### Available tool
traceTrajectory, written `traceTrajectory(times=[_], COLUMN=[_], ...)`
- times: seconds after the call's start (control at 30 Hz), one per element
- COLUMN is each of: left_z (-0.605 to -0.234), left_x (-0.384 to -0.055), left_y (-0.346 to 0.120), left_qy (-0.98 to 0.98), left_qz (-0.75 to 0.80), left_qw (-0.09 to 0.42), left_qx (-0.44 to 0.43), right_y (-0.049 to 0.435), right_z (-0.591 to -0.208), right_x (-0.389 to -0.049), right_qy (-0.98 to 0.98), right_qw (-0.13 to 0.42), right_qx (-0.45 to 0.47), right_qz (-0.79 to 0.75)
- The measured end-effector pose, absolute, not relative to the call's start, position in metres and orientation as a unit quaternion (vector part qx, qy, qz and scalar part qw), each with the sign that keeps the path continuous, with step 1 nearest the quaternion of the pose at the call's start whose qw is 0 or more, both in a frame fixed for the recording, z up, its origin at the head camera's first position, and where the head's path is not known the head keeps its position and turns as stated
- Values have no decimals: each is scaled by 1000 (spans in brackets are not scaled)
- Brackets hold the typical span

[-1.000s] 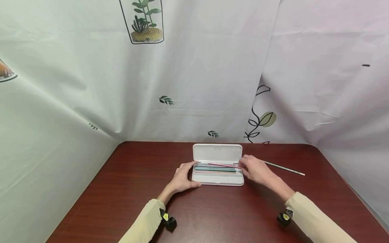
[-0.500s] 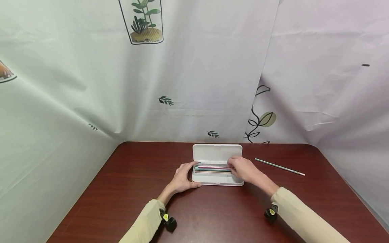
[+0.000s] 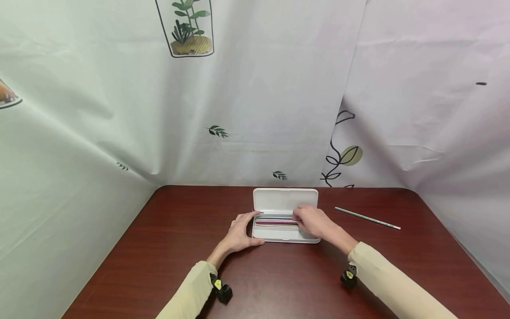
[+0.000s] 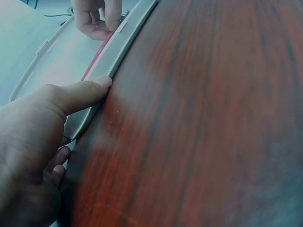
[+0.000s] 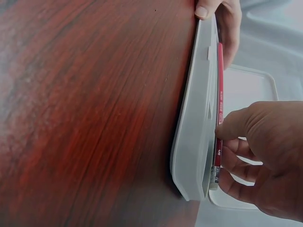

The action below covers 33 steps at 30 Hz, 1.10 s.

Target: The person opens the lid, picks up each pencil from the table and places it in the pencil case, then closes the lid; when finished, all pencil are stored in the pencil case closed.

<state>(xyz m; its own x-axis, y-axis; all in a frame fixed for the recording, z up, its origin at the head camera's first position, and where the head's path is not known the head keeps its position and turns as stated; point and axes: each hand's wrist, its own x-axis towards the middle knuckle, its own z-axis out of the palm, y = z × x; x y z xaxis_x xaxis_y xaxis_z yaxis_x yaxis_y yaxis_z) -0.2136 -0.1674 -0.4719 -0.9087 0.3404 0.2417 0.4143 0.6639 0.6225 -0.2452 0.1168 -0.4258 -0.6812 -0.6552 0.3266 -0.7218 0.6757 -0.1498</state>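
Note:
A white pencil case lies with its lid up on the table, several pencils side by side in it. My left hand grips its left end, thumb on the front edge and fingers round the end toward the back. Over the right part of the case, my right hand pinches a red pencil between thumb and fingers near its eraser end. In the right wrist view this pencil runs lengthwise along the case, just inside the front wall. The right hand covers the pencils' right ends in the head view.
A single green patterned pencil lies on the dark red wooden table, right of the case. The raised lid stands at the case's back. Behind the table hangs a pale printed cloth.
My right hand has moved left over the case, bringing the red pencil from a slant down among the other pencils. The left hand has kept its grip on the case.

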Motion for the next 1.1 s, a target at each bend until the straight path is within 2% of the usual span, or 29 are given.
traceTrajectory(times=[0.37,0.6,0.8,1.1], left_z=[-474,-474,-473,-472], left_x=[-215,-216,-216,-215], left_y=[-167,-166,-166,-168], left_qy=[-910,-911,-911,-912], left_qz=[-353,-351,-351,-350], left_qw=[53,52,53,49], left_qx=[-208,-210,-211,-211], right_y=[116,132,170,254], right_z=[-426,-420,-416,-426], right_x=[-246,-246,-248,-236], right_qy=[-906,-903,-898,-902], right_qw=[117,132,175,226], right_qx=[383,370,339,280], right_qz=[136,170,217,239])
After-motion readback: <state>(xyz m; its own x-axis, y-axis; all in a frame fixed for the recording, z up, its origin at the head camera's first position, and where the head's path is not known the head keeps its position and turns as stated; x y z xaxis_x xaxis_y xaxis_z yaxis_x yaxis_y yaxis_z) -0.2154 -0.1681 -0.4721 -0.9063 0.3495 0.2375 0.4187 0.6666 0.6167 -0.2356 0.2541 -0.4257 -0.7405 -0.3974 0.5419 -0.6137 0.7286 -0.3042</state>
